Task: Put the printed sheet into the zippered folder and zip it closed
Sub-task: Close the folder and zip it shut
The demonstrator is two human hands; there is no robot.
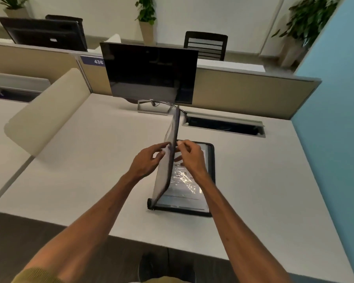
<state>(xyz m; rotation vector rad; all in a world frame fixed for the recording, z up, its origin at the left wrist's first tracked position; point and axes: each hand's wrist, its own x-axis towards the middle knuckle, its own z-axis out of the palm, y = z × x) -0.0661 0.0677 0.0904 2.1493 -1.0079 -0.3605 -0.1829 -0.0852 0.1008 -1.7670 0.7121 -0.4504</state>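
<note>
So the zippered folder (211, 160) lies open near the desk's (90, 180) front edge, with its cover (161, 180) stood up almost vertical. The right hand (190, 158) pinches the cover's top edge, and the left hand (149, 160) has its fingers on the outer face, though I can't tell if it actually grips. What looks like the printed sheet (184, 180) already sits in the flat half under shiny plastic, so I'd guess what's left is dropping the cover and zipping all round.
</note>
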